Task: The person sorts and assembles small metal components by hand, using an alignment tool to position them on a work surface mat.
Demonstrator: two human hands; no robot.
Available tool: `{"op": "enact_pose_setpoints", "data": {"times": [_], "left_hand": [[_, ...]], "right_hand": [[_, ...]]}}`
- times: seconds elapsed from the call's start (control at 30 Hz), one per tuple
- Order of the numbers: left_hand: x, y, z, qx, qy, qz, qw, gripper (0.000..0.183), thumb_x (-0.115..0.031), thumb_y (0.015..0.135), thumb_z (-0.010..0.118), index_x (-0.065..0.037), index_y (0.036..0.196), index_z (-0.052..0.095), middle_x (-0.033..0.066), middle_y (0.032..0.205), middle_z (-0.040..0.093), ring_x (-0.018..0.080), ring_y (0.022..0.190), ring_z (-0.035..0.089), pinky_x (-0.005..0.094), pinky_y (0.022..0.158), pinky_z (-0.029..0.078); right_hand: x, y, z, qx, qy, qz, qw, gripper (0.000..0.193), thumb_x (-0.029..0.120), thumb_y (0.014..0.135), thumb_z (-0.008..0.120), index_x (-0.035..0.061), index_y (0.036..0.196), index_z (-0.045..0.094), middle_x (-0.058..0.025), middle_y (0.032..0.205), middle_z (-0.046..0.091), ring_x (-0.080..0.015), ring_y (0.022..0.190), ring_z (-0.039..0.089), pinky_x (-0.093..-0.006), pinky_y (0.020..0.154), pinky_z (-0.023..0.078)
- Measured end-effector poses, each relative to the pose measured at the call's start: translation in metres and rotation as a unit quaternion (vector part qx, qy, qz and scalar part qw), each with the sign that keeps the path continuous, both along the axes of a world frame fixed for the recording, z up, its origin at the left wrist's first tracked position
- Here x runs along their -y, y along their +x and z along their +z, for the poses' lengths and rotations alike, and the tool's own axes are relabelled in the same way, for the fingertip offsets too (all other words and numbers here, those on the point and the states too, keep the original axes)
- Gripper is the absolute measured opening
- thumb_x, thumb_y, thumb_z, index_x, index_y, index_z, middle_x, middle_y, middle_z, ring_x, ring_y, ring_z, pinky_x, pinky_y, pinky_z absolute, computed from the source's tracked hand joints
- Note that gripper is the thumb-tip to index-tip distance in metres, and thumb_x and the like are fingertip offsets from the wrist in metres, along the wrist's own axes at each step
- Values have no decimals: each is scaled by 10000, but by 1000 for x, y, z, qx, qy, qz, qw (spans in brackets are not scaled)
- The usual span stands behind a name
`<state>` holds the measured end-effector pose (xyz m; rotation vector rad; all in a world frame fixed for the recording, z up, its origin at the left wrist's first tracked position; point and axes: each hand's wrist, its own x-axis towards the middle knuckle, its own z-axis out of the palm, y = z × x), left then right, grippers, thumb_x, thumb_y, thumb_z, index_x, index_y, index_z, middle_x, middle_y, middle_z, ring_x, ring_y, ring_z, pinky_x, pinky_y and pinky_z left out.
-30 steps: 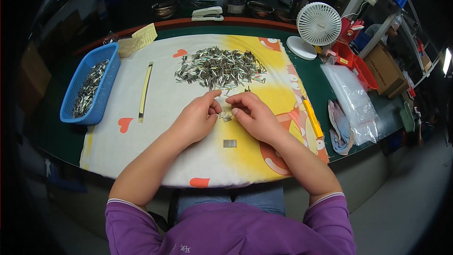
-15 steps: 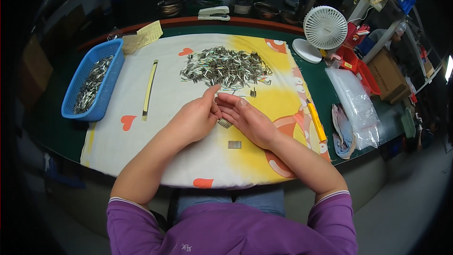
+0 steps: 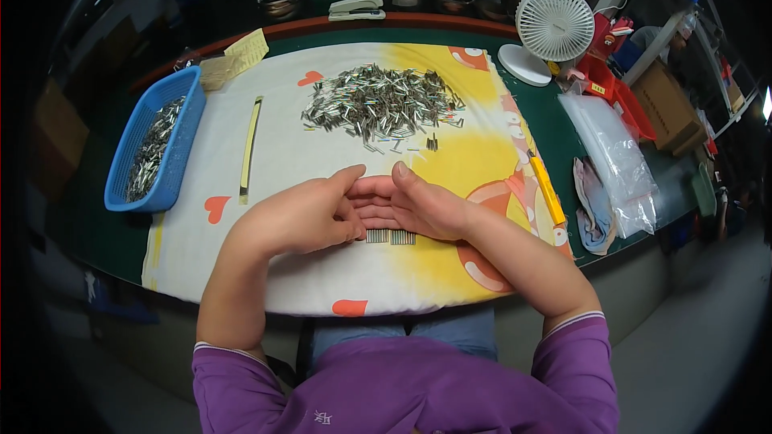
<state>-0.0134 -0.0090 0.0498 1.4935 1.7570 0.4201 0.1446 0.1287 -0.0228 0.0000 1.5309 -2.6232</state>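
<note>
Pins row: that little lined-up row of metal pins (image 3: 391, 236) sits on the cloth right under your hands, at the near edge of the yellow patch.
Left hand: your left hand (image 3: 301, 217) is curled loosely, palm down, fingers tucked against the right one, its edge touching the row's left end. Can't tell if it's pinching anything.
Right hand: your right hand (image 3: 418, 207) lies flat-ish, fingers pointing left into the left hand, just behind the row. Whether it's got hold of any pins is hidden too.
Loose pile: big heap of pins (image 3: 378, 104) farther up the cloth, well apart from your hands.
Blue basket: blue basket (image 3: 178, 141) with more pins, at the cloth's left edge.
Cloth: white-and-yellow printed cloth (image 3: 281, 273) over a green table.
Other bits: yellow strip (image 3: 251, 145) left of the pile, white fan (image 3: 555, 24) at the far right.
</note>
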Motion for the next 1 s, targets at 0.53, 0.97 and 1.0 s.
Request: {"op": "enact_pose_setpoints", "data": {"times": [0.53, 0.97, 1.0], "left_hand": [[0, -8, -6, 42, 3, -2, 999, 626, -95, 898, 529, 35, 1459, 284, 125, 962, 719, 223, 864, 691, 310, 793, 525], [-13, -22, -23, 145, -33, 60, 987, 522, -29, 908, 478, 48, 1409, 357, 125, 888, 672, 173, 781, 674, 289, 708, 554], [-13, -23, -24, 149, -34, 57, 987, 522, -30, 909, 478, 50, 1410, 354, 124, 886, 671, 174, 782, 674, 288, 708, 554]], "right_hand": [[-8, 13, -1, -10, 33, -38, 999, 807, 643, 984, 236, -10, 1451, 314, -159, 1399, 443, -240, 1297, 462, -367, 1121, 347], [4, 22, -1, -59, 112, 20, 992, 744, 673, 918, 441, 21, 1276, 467, -123, 1268, 513, -218, 1262, 482, -374, 1106, 351], [4, 22, 0, -61, 113, 22, 991, 740, 672, 921, 434, 20, 1268, 471, -126, 1274, 508, -218, 1266, 478, -374, 1105, 352]]}}
